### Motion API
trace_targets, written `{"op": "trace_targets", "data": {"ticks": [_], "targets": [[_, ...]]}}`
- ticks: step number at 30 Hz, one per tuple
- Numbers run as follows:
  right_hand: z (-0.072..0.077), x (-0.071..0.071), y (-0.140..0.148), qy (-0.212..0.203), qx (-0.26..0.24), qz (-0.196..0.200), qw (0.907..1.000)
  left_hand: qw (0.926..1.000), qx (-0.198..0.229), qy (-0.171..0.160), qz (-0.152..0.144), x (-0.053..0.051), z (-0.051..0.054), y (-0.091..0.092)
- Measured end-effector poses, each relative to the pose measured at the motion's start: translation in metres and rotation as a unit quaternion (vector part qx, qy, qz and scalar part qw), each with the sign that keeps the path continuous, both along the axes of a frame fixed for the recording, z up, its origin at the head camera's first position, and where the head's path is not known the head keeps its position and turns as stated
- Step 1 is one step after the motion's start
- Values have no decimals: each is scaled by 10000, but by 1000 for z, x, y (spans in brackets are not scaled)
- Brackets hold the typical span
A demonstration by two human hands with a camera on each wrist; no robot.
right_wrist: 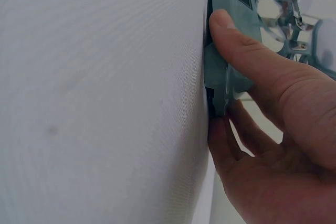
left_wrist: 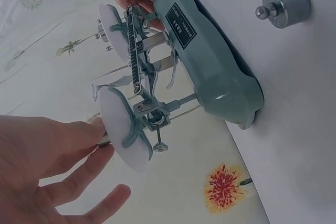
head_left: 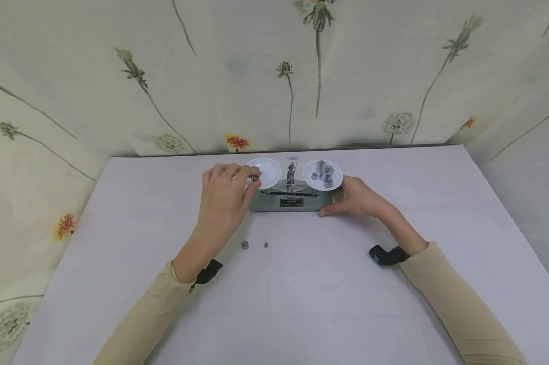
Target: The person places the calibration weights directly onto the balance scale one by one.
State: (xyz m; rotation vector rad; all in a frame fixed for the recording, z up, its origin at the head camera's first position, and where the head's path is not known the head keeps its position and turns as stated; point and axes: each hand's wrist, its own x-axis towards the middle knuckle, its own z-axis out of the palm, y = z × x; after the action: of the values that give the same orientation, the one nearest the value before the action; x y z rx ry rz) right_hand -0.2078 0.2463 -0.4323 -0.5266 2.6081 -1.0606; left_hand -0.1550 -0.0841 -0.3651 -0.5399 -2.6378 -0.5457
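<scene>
Head view, left hand (head_left: 221, 197) pinches a small shiny metal weight (head_left: 254, 178) at a white pan (head_left: 270, 173), the grey-green balance (head_left: 290, 196) stretching rightward from that grip, long axis crosswise; left wrist view, weight mostly hidden in the pinch, its direction unclear; right wrist view, right hand (right_wrist: 283, 108) clasps the balance's end, thumb against its front.

White table (head_left: 301, 304) under balance scale (head_left: 269, 204) and two weights (head_left: 245, 245).
</scene>
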Motion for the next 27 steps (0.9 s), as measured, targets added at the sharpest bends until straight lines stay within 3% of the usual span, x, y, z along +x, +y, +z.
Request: {"op": "trace_targets", "data": {"ticks": [27], "targets": [[-2, -1, 2, -7, 140, -89, 9999, 10000, -15, -3, 7, -2, -1, 2]]}}
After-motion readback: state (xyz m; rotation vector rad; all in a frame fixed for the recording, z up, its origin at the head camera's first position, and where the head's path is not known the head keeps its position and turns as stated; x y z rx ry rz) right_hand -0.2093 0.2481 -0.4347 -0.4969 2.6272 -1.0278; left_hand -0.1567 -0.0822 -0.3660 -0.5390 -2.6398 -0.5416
